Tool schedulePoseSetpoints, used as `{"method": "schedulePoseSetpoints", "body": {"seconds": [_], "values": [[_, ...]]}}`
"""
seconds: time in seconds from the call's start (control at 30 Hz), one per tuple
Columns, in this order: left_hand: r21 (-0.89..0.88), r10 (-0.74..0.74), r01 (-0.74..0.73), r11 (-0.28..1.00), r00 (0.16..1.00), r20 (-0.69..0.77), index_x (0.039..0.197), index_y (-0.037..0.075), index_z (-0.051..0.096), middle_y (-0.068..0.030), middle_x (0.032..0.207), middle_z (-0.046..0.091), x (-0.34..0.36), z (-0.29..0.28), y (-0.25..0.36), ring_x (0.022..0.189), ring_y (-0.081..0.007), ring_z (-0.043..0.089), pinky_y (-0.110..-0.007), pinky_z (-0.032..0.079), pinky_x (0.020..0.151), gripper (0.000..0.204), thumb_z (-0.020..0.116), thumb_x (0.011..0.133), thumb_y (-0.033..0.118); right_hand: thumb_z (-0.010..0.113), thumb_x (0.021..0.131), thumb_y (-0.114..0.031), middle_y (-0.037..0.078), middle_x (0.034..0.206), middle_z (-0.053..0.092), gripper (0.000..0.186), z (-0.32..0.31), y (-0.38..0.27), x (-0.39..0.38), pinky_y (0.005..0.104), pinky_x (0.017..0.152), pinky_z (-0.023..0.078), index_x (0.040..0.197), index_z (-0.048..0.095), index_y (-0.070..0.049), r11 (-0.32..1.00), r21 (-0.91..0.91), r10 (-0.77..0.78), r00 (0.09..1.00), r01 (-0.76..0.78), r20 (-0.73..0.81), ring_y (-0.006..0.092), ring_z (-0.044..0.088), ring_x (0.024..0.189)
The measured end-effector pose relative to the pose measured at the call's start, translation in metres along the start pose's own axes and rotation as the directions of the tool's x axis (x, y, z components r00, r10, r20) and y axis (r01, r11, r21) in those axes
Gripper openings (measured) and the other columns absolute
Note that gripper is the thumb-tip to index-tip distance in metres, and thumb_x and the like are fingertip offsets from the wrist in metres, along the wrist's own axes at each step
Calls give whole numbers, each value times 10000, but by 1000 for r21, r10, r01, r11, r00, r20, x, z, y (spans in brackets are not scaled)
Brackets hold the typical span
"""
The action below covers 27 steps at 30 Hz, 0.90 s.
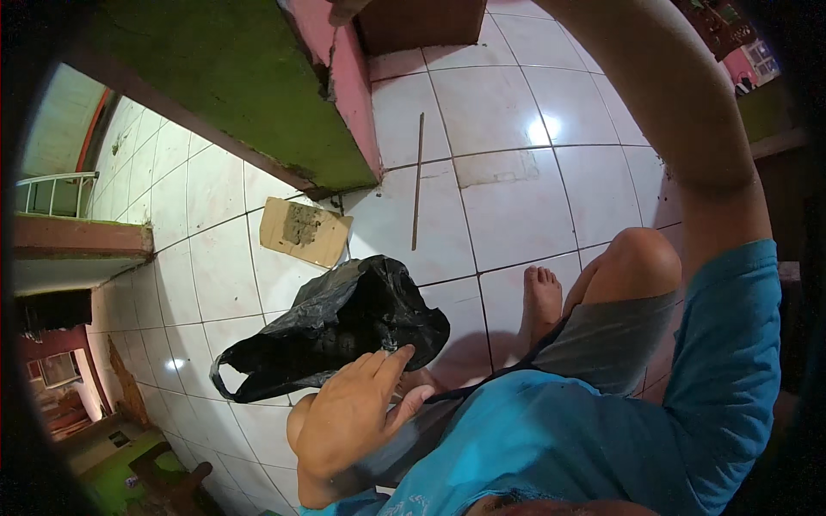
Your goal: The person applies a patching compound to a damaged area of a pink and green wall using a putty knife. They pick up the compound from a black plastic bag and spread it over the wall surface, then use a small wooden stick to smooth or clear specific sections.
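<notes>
My left hand rests over my bent knee, its fingers stretched out and the thumb apart. Its fingertips reach the near rim of a black plastic bag, which gapes on the floor; the dark inside hides any contents. My right arm is raised across the top right. Only the fingers of my right hand show at the upper edge, closed by the broken corner of a pink and green wall. A thin dark strip shows below those fingers; whether they hold it is unclear.
A piece of cardboard bearing grey, mortar-like material lies at the wall's foot. A thin stick lies on the white floor tiles. A brown block stands beyond the wall. My bare foot is right of the bag.
</notes>
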<state>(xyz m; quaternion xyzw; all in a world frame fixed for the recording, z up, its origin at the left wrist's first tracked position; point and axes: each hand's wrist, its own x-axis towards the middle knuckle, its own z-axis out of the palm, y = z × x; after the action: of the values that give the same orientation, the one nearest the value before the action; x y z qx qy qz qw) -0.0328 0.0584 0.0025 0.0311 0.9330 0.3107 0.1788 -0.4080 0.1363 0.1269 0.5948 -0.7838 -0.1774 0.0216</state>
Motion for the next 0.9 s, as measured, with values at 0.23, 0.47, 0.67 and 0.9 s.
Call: {"method": "schedulePoseSetpoints", "body": {"seconds": [0.23,0.47,0.67,0.9], "values": [[-20,2,-2,1000,1000,16,1319,-2,603,-160,943,659,0,4,-8,813,-331,682,-411,551,724,570,727,935,401,734,905,-387,257,987,741,448,14,4,-40,467,837,562,986,759,53,992,112,70,996,-63,-62,408,717,935],[5,-32,32,999,999,44,1327,18,599,-156,915,640,4,5,-9,779,-317,670,-404,544,697,556,741,931,381,731,906,-371,253,994,741,426,30,7,-57,465,836,561,994,759,45,983,157,111,990,-96,-87,408,717,940],[27,-35,34,999,999,22,1256,-2,649,-142,885,655,13,6,-6,809,-311,671,-388,558,717,495,728,947,376,729,906,-356,249,1000,742,407,40,8,-55,464,835,561,1001,759,38,985,144,112,990,-99,-83,408,718,944],[22,-59,58,998,995,74,1279,-1,631,-159,924,654,16,3,-5,829,-339,670,-399,556,718,502,733,947,362,727,906,-340,245,1006,742,385,45,7,-55,462,834,560,1008,758,30,983,161,110,988,-92,-107,407,718,949]]}}
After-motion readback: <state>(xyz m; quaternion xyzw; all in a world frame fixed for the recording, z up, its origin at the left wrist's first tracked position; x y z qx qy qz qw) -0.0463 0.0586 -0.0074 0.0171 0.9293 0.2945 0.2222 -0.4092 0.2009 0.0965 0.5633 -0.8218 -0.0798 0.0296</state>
